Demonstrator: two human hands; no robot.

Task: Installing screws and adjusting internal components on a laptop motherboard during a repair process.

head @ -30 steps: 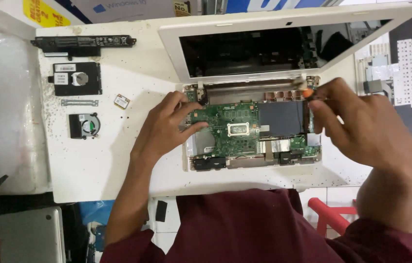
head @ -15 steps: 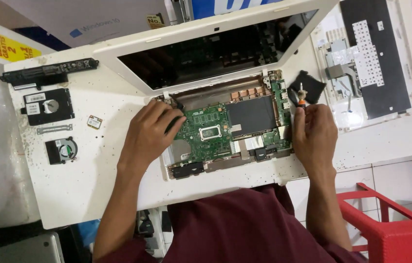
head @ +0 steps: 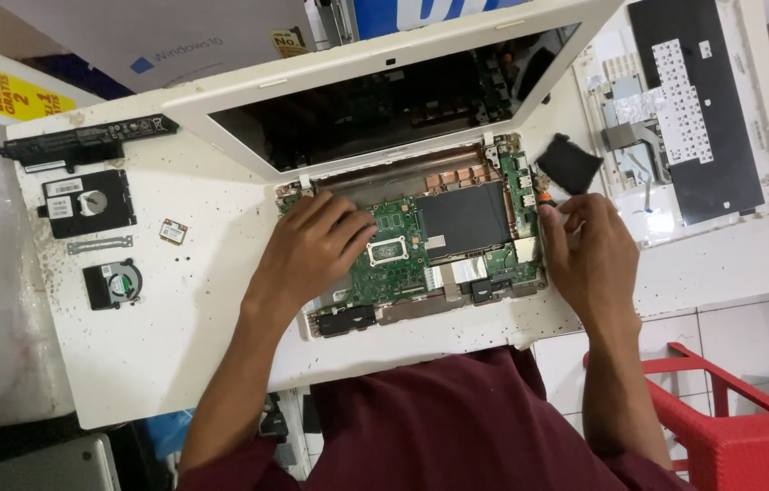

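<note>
A white laptop (head: 375, 95) lies open on the white table (head: 184, 327) with its top cover off, so the green motherboard (head: 398, 264) and a black pad (head: 462, 218) show. My left hand (head: 312, 250) rests flat on the left part of the board, fingers spread. My right hand (head: 589, 255) is at the base's right edge, pinching a small orange-handled tool (head: 544, 195) whose tip I cannot see.
At the table's left lie a long black battery (head: 84, 141), a black hard drive (head: 84, 205), a metal bracket (head: 98, 244), a small card (head: 173, 232) and a fan (head: 112, 284). A removed keyboard cover (head: 684, 118) sits at right, a black square piece (head: 569, 164) beside it. A red plastic chair (head: 739, 427) stands lower right.
The view has shifted and tilted. My right hand has slid down along the laptop's right edge with the tool. My left hand stays on the board.
</note>
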